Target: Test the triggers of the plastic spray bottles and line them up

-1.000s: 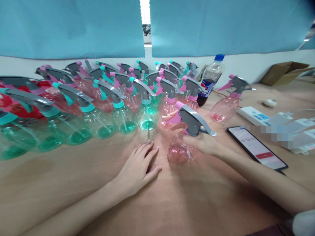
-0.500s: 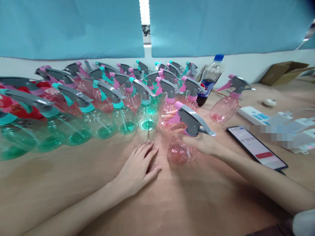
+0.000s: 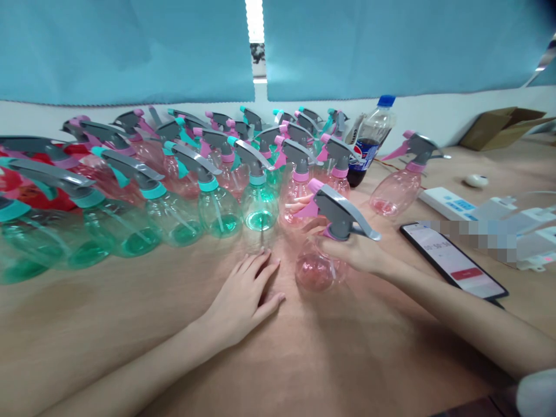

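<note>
My right hand [image 3: 354, 252] is wrapped round the neck of a clear pink spray bottle [image 3: 317, 269], its fingers up near the pink trigger. This bottle has a grey and pink head and stands upright on the table [image 3: 278, 359]. Flat on the wood to its left lies my left hand [image 3: 247, 295], fingers stretched out and holding nothing. Just beyond the left fingertips stands a green spray bottle [image 3: 259, 211] with a turquoise collar. Behind the held bottle another pink spray bottle [image 3: 295, 194] is partly hidden by my right fingers.
Several green and pink spray bottles crowd the left and back, one green bottle [image 3: 174, 223] among them. At right are a lone pink bottle [image 3: 397, 191], a phone [image 3: 454, 260], a power strip [image 3: 449, 202], a cola bottle [image 3: 367, 145], an earbud case [image 3: 476, 181] and a cardboard box [image 3: 499, 127].
</note>
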Available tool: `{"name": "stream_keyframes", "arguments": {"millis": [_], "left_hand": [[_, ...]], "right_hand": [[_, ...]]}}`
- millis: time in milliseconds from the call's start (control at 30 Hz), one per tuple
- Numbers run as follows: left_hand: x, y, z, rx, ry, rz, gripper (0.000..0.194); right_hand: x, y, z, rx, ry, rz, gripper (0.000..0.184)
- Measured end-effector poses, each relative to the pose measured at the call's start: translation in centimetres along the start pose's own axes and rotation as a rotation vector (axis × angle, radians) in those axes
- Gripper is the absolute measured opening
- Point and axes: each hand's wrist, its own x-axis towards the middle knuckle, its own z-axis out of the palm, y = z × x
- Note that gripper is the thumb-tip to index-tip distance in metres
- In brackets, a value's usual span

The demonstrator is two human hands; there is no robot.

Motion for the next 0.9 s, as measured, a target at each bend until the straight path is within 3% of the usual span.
{"name": "stream_keyframes", "arguments": {"millis": [167, 333, 533, 733, 900], "left_hand": [[0.0, 0.0, -0.1, 0.0, 0.0, -0.004, 0.052], [0.0, 0.1, 0.0, 0.001, -0.002, -0.002, 0.052], [0.0, 0.1, 0.0, 0.007, -0.001, 0.0, 0.053], [0.1, 0.0, 0.0, 0.003, -0.004, 0.002, 0.053], [0.0, 0.0, 0.0, -0.013, -0.001, 0.001, 0.052]], "right_hand": [[0.0, 0.0, -0.1, 0.007, 0.012, 0.004, 0.035], [0.1, -0.5, -0.2, -0.015, 0.029, 0.064, 0.019], [0.2, -0.4, -0.3, 0.035, -0.031, 0.135, 0.019], [0.2, -0.9, -0.4, 0.006, -0.024, 0.137, 0.012], [0.3, -1.3, -0.4, 0.015, -0.012, 0.06, 0.014]]}}
